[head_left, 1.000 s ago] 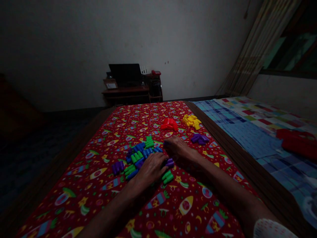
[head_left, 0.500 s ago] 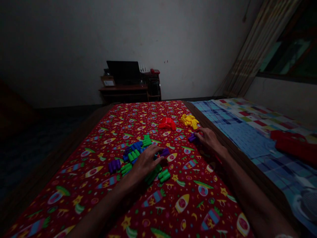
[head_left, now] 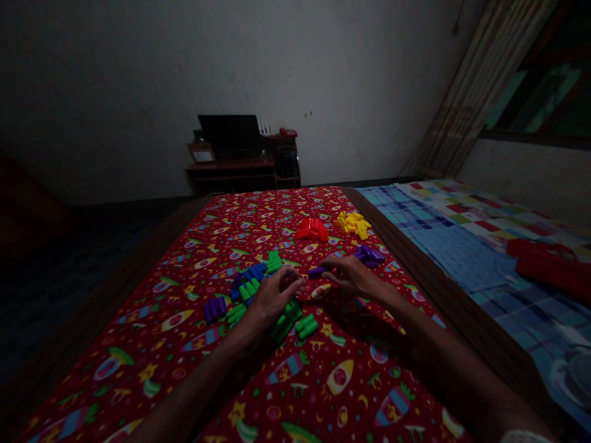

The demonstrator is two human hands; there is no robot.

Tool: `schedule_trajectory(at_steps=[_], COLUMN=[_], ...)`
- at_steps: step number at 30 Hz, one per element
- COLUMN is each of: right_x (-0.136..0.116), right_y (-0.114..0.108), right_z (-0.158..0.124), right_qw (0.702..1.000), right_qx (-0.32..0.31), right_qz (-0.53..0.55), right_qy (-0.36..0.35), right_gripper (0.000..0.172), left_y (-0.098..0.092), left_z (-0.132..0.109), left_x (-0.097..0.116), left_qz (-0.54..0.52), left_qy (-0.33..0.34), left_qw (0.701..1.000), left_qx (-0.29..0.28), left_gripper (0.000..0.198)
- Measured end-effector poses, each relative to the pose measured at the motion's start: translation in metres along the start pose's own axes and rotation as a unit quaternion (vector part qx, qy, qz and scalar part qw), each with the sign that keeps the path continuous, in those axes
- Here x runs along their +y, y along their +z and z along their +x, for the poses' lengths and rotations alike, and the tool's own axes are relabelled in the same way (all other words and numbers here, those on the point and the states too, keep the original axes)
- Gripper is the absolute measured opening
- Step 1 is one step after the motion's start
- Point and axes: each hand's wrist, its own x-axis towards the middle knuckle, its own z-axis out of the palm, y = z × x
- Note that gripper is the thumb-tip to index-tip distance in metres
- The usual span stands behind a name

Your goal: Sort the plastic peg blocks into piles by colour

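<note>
A mixed heap of green, blue and purple plastic blocks [head_left: 258,289] lies on a red rocket-print cloth [head_left: 194,344]. My left hand [head_left: 270,298] rests over the heap's right side, fingers curled, what they hold hidden. My right hand [head_left: 353,275] pinches a purple block [head_left: 316,271] by its fingertips just right of the heap. Sorted piles lie farther off: red blocks [head_left: 313,229], yellow blocks [head_left: 353,224] and purple blocks [head_left: 369,255]. Green blocks [head_left: 295,323] lie beneath my left hand.
A wooden edge [head_left: 415,258] runs along the cloth's right side. Beyond it lies a blue and multicoloured checked sheet [head_left: 466,246] with a red object [head_left: 549,267]. A desk with a dark screen [head_left: 240,154] stands at the far wall. Curtains [head_left: 480,92] hang at right.
My right hand went out to the purple pile and has come back towards the heap, now pinching a purple block. My left hand has stayed on the heap, shifting slightly.
</note>
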Motion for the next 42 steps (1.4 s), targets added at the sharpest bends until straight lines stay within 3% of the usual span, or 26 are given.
schedule_trajectory(at_steps=[2, 5, 8, 12, 17, 21, 23, 26, 30, 34, 37, 42], right_x=[0.023, 0.064, 0.097, 0.111, 0.1, 0.071, 0.047, 0.003, -0.038, -0.041, -0.033, -0.026], right_y=[-0.018, -0.042, -0.052, -0.051, -0.056, -0.049, -0.034, 0.0, 0.042, 0.06, 0.065, 0.062], right_z=[-0.001, -0.011, -0.027, -0.038, -0.031, -0.017, -0.009, -0.002, -0.007, -0.016, -0.016, -0.012], right_qw=[0.992, 0.945, 0.916, 0.923, 0.912, 0.925, 0.952, 0.991, 0.999, 0.995, 0.99, 0.995], right_qx=[0.096, 0.242, 0.245, 0.18, 0.204, 0.238, 0.217, 0.113, 0.016, 0.015, 0.03, 0.012], right_qz=[-0.02, -0.084, -0.125, -0.131, -0.149, -0.13, -0.08, 0.007, 0.031, 0.053, 0.046, -0.018], right_qy=[0.073, 0.204, 0.293, 0.315, 0.322, 0.267, 0.202, 0.078, -0.036, -0.085, -0.126, -0.098], right_gripper=[0.025, 0.028, 0.033, 0.037, 0.044, 0.039, 0.036, 0.03, 0.024, 0.031, 0.042, 0.027], left_y=[-0.011, -0.038, -0.067, -0.086, -0.103, -0.123, -0.12, -0.097, -0.066, -0.057, -0.047, -0.034], left_z=[0.001, 0.005, 0.008, 0.01, 0.013, 0.007, -0.001, -0.014, -0.021, -0.013, -0.006, -0.014], left_x=[0.004, 0.008, 0.003, -0.012, -0.029, -0.028, -0.022, -0.013, -0.008, -0.005, -0.004, -0.005], left_qz=[0.082, 0.2, 0.265, 0.308, 0.323, 0.331, 0.328, 0.348, 0.405, 0.345, 0.263, 0.278], left_qy=[0.044, 0.08, 0.073, 0.032, 0.022, -0.008, -0.01, 0.015, 0.032, 0.027, 0.006, 0.012], left_qw=[0.995, 0.975, 0.957, 0.947, 0.946, 0.943, 0.941, 0.926, 0.903, 0.932, 0.958, 0.95], left_qx=[0.021, 0.061, 0.091, 0.082, 0.011, -0.022, -0.077, -0.148, -0.137, -0.105, -0.113, -0.141], left_gripper=[0.027, 0.03, 0.031, 0.035, 0.036, 0.029, 0.025, 0.025, 0.025, 0.021, 0.025, 0.035])
